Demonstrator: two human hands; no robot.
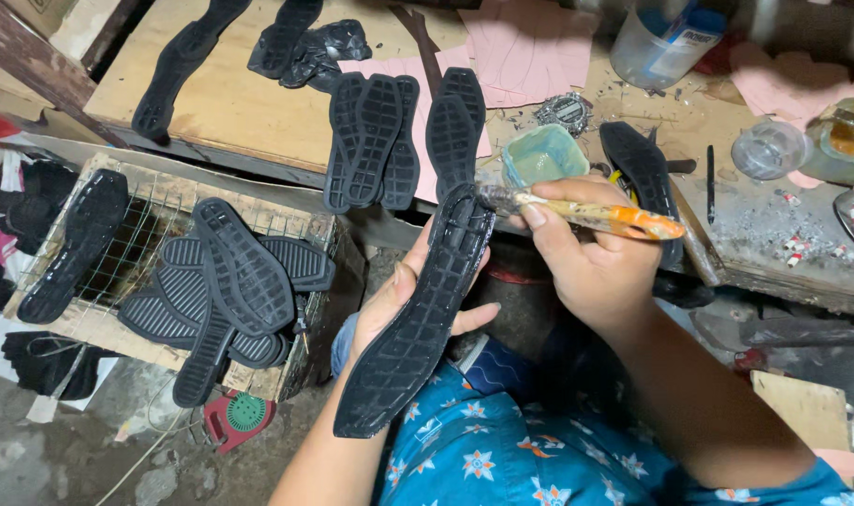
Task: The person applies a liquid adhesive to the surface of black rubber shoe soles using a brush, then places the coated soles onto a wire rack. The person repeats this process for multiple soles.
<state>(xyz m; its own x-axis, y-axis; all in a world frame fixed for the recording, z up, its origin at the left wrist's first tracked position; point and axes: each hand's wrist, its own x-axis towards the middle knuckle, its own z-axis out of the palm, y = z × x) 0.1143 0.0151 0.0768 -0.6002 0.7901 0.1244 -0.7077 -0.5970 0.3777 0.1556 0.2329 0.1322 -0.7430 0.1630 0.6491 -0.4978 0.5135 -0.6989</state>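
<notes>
My left hand [399, 300] holds a long black rubber shoe sole [418, 319] from underneath, tread side up, with its toe pointing toward the bench. My right hand [586, 253] grips a paint-stained brush [596, 214] with an orange handle. The bristle end rests on the sole's upper end. A small teal bowl of glue [542, 156] sits on the bench just behind the brush.
More black soles [375, 141] lie on the wooden bench [230, 103], and several are piled on a wire rack [225, 290] at left. Pink paper patterns [525, 42], a plastic jar [666, 42], a glass jar [849, 141] and a black pen [710, 183] crowd the bench at right.
</notes>
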